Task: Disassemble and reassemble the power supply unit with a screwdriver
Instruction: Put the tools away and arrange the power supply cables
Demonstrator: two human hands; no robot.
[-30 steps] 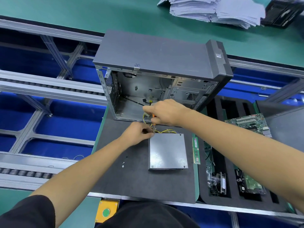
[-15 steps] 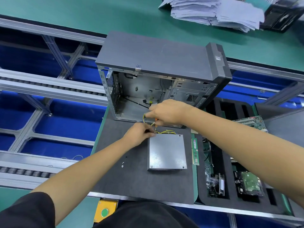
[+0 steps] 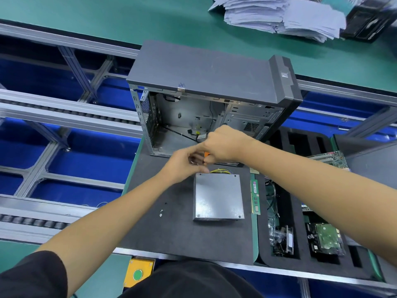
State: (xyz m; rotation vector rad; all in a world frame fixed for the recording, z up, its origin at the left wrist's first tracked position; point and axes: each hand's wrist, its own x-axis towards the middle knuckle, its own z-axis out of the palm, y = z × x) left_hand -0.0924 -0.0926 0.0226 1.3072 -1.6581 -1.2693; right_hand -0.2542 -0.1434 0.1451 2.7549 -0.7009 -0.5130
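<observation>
Power supply unit (image 3: 218,196): laid flat on the dark mat (image 3: 171,233), near its right edge, lid fitted.
Loose screws (image 3: 161,212): left on the mat, toward its near-left.
Left hand (image 3: 184,166): raised off the unit's far-left corner since a second ago; fingers curled, contents unclear.
Right hand (image 3: 223,145): clamped on the orange-handled screwdriver (image 3: 206,154).
Implication: that corner's screw is judged freed.
Computer case (image 3: 210,100): stood open at the mat's far edge.

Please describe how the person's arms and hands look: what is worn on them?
Both forearms are bare. The left hand and right hand wear no gloves, and no watch or bracelet is visible. A black short sleeve covers the left upper arm. The right sleeve is out of view.
</observation>
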